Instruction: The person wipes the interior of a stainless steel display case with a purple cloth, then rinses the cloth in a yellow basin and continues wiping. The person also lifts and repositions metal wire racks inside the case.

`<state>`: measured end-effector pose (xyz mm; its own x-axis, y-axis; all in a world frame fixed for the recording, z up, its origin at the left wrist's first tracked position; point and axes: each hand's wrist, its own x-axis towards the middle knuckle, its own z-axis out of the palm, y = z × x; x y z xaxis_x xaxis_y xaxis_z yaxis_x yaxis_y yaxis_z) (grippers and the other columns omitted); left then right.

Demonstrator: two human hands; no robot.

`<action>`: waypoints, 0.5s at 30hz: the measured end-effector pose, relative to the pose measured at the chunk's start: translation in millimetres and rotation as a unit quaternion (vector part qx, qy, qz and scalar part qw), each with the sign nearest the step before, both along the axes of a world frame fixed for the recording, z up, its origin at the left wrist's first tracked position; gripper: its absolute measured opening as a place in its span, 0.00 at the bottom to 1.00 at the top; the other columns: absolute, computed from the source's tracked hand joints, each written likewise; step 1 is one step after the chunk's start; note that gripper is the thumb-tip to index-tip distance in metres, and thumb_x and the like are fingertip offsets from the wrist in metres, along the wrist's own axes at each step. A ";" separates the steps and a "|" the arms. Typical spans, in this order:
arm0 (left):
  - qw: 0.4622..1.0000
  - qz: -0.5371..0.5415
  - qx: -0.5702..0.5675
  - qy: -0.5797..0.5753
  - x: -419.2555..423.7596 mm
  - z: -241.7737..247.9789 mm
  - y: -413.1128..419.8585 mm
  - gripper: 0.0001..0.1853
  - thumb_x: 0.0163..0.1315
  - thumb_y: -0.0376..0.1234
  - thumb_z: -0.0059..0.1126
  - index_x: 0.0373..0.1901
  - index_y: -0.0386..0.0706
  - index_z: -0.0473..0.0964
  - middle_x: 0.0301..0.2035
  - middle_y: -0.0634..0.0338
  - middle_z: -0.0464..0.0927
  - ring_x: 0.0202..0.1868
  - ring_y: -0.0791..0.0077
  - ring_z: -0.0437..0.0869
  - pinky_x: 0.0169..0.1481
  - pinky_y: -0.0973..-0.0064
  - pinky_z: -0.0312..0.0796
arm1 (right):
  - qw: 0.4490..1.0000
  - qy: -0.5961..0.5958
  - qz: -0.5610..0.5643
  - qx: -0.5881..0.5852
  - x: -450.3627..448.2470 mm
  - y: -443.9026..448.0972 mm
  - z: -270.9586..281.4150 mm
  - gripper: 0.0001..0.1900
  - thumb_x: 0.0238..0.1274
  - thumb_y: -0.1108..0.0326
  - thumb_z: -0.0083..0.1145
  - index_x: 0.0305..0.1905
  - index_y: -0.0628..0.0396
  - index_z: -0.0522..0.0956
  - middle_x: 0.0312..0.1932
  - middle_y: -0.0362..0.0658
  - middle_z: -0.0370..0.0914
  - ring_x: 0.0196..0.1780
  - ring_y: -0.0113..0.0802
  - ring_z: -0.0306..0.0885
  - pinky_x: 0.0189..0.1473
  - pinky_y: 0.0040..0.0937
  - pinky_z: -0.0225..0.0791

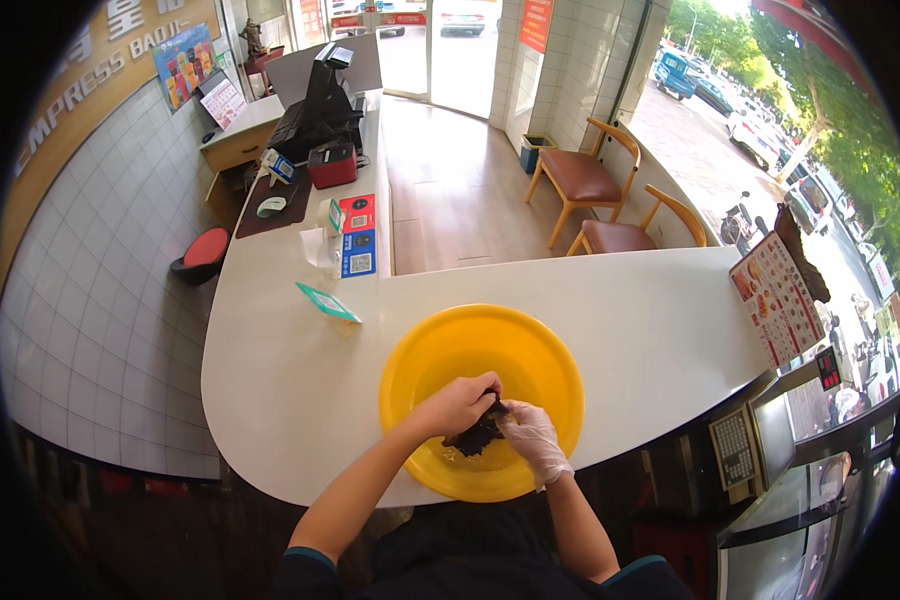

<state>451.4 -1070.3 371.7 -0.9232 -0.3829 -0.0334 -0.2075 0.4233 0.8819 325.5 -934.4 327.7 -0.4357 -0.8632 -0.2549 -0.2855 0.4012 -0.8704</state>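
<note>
A round yellow plastic basin (487,326) stands on the white counter before me, close to its near edge. Dark, ruffled pieces that look like wood ear fungus (476,439) are in the basin under my hands. My bare left hand (461,403) pinches part of the dark fungus between thumb and fingers. My right hand (531,435), in a clear disposable glove, grips the same dark piece from the right. Both hands are close together over the basin's near half. A little liquid or small bits show at the basin's bottom.
The white counter (645,322) curves around the basin. A small green-edged stand (328,302), a payment-code plate (358,253), a red box (333,164) and a black register (322,112) are on its left arm. At the right end stands a printed menu (776,300). Chairs (581,176) are beyond.
</note>
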 end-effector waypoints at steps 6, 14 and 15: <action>0.998 0.025 -0.043 0.042 13.8 52.3 -4.2 0.06 0.68 0.30 0.49 0.42 0.38 0.72 0.34 0.48 0.79 0.38 0.54 0.81 0.45 0.67 0.72 | 0.981 -0.003 0.029 -0.190 -16.2 9.8 57.1 0.13 0.59 0.78 0.56 0.48 0.60 0.82 0.42 0.47 0.84 0.46 0.35 0.82 0.53 0.29 0.72; 0.975 0.043 -0.164 0.143 -5.5 121.1 -10.5 0.05 0.66 0.28 0.53 0.41 0.37 0.73 0.35 0.49 0.80 0.36 0.54 0.82 0.44 0.68 0.74 | 0.972 0.072 0.001 -0.226 -45.1 3.8 149.3 0.11 0.58 0.84 0.55 0.45 0.66 0.83 0.41 0.47 0.82 0.47 0.31 0.80 0.54 0.26 0.71; 0.970 0.046 -0.177 0.157 -10.0 128.6 -12.4 0.05 0.65 0.27 0.53 0.40 0.37 0.74 0.36 0.49 0.80 0.36 0.55 0.82 0.43 0.69 0.74 | 0.971 0.085 -0.011 -0.221 -47.7 4.0 158.8 0.11 0.58 0.84 0.55 0.44 0.66 0.83 0.40 0.47 0.82 0.46 0.31 0.80 0.53 0.26 0.71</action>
